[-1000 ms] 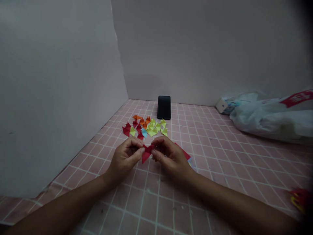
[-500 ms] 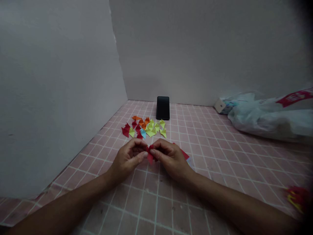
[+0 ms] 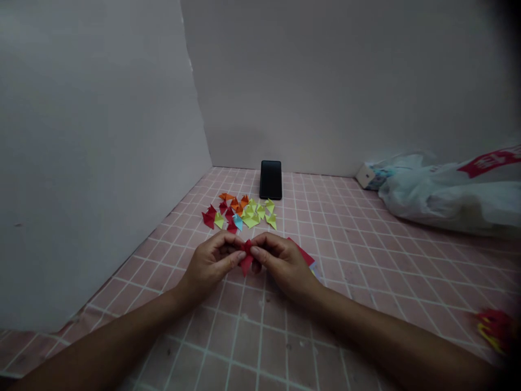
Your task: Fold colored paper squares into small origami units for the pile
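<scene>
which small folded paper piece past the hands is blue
The light blue piece, at the group's near edge beyond the left hand, beside a red piece; it alone is blue, the others being red, orange or yellow-green.

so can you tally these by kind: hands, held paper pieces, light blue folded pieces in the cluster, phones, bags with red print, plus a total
Left hand and right hand: 2
Red paper piece held between the fingertips: 1
Light blue folded piece: 1
Black phone: 1
White plastic bag with red print: 1
Total: 6
</scene>
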### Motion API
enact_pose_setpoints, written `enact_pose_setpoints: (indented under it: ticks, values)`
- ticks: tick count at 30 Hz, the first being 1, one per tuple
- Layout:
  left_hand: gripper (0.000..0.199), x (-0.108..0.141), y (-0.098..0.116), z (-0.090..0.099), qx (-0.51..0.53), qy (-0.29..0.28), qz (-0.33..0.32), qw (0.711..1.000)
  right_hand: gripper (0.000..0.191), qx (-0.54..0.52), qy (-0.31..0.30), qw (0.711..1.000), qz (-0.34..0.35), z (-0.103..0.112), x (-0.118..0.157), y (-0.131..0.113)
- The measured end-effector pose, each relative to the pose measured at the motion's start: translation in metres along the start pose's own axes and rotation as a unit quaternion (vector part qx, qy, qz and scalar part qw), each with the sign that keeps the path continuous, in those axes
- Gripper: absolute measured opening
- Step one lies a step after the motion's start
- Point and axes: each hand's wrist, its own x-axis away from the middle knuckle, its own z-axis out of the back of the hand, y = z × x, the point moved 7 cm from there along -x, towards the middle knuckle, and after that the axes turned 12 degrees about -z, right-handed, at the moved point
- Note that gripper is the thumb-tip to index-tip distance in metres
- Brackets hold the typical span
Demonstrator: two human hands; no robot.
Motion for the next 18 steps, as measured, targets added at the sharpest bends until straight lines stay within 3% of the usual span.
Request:
enact_pose_setpoints:
  ticks: [7,18]
  values:
    - [0.013,0.0006,0.001,-0.002,0.015,-0.011,-0.013,1.0,0.022,-0.043,-0.025,0.998,0.041,-0.0018,0.0004,-0.0008]
    - [0.009,-0.001,0.0052,0.0003,-0.012,-0.004,-0.017,1.0,0.009,0.048,-0.015,0.996,0.068,-0.0006,0.0034,-0.0026]
